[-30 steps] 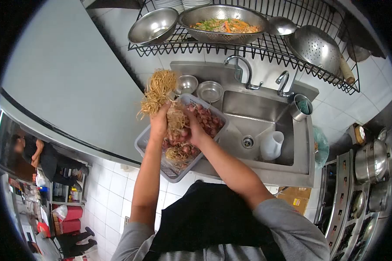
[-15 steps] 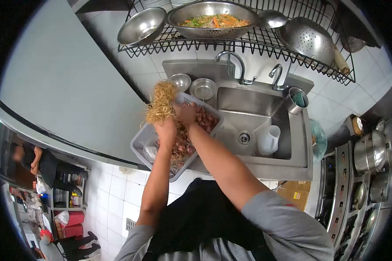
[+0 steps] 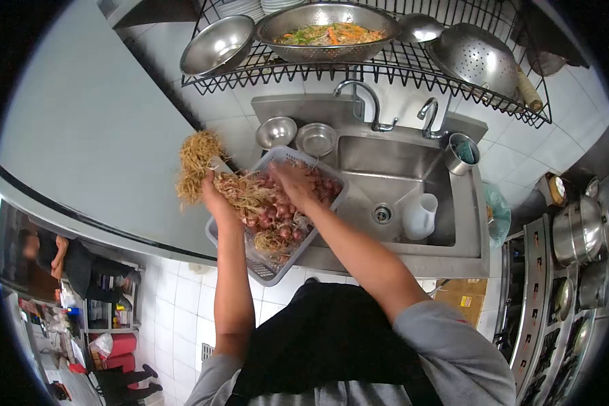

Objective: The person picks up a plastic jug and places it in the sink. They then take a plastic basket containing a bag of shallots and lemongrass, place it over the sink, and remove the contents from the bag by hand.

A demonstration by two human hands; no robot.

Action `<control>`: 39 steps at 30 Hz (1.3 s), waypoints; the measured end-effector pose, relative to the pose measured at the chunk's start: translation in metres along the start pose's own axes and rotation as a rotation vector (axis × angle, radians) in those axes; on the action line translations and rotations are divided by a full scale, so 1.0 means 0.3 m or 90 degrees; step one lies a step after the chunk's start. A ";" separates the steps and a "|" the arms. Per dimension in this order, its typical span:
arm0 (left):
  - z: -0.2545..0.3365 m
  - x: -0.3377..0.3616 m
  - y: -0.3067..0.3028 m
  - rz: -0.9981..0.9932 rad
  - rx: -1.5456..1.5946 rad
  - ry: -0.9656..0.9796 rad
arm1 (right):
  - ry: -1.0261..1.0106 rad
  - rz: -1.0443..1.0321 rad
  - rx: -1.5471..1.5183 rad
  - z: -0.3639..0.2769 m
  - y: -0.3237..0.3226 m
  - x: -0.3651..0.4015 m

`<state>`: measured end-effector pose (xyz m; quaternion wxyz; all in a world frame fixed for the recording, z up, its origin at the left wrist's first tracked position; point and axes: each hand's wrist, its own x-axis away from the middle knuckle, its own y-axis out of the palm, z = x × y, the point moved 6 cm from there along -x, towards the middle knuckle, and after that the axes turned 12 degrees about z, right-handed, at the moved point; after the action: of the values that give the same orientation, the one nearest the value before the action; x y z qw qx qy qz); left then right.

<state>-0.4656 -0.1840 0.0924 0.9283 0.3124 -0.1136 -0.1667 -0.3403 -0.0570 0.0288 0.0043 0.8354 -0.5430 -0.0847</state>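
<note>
A grey plastic basket [image 3: 267,274] holding many small red shallots [image 3: 284,233] stands left of the sink. My left hand [image 3: 218,196] is closed around a bundle of shallots by its dry straw-coloured stalks [image 3: 237,189]; the bushy end of the bundle [image 3: 197,159] sticks out to the left, past the basket. Over the back of the basket, my right hand [image 3: 294,181] rests on the shallots with its fingers spread, slightly blurred.
Behind the basket are two metal bowls [image 3: 276,132]. The steel sink [image 3: 365,183] holds a white jug [image 3: 419,216]. Above hangs a wire rack [image 3: 386,68] with a colander of cut vegetables [image 3: 331,34]. Pots [image 3: 578,233] stand right; two people [image 3: 81,264] are at lower left.
My left hand has moved left with the bundle, away from my right hand. My right hand is now on the shallots with its fingers apart.
</note>
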 end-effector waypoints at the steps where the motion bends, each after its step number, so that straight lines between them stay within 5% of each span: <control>1: -0.011 -0.008 0.001 -0.025 0.024 -0.035 | 0.195 -0.034 -0.215 0.074 0.049 0.022; 2: -0.021 -0.042 -0.007 -0.013 0.010 0.007 | 0.390 -0.069 -0.432 0.133 0.095 0.055; 8: -0.085 -0.041 0.002 0.065 0.044 -0.004 | 0.483 -0.052 -0.369 -0.033 0.096 0.148; 11: -0.116 -0.032 0.004 0.016 0.027 -0.081 | 0.410 -0.075 -0.344 0.092 0.160 0.063; 13: -0.115 -0.034 0.001 0.020 0.032 -0.045 | 0.190 -0.012 -0.231 0.106 0.163 0.005; 15: -0.057 -0.005 0.001 0.079 -0.111 0.236 | 0.170 0.005 -0.088 0.127 0.171 -0.013; 16: -0.059 -0.006 -0.005 0.076 -0.118 0.238 | 0.143 0.026 0.053 0.166 0.173 -0.037; 20: -0.079 -0.026 -0.062 0.053 -0.329 0.443 | 0.138 0.095 -0.149 0.506 0.308 -0.126; 22: -0.100 -0.048 -0.098 0.055 -0.367 0.422 | -0.012 0.038 0.137 0.420 0.294 -0.110; 24: -0.110 -0.048 -0.104 0.053 -0.403 0.401 | -0.030 0.068 0.211 0.299 0.266 -0.063; 26: -0.072 0.012 -0.058 0.030 -0.441 0.492 | -0.048 0.095 0.283 0.298 0.270 -0.064; 29: -0.092 0.035 -0.054 0.058 -0.401 0.484 | -0.194 -0.018 0.707 0.446 0.379 -0.122; 31: -0.129 0.017 -0.074 0.043 -0.409 0.450 | -0.073 -0.021 0.488 0.493 0.319 -0.144; 35: -0.125 0.153 0.003 -0.046 -0.454 0.454 | -0.284 0.023 0.447 0.427 0.274 -0.193; 37: -0.205 0.165 -0.038 0.031 -0.840 0.403 | -0.423 0.031 0.510 0.369 0.256 -0.218; 38: -0.170 0.202 -0.017 -0.047 -0.437 0.532 | -0.456 0.034 0.534 0.344 0.221 -0.221; 39: -0.172 0.188 -0.018 -0.049 -0.434 0.526 | -0.488 0.038 0.557 0.298 0.183 -0.217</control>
<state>-0.3988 -0.1817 0.0550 0.9378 0.0367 0.3330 -0.0913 -0.4291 -0.0128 -0.0449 -0.5358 0.6537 -0.5134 -0.1488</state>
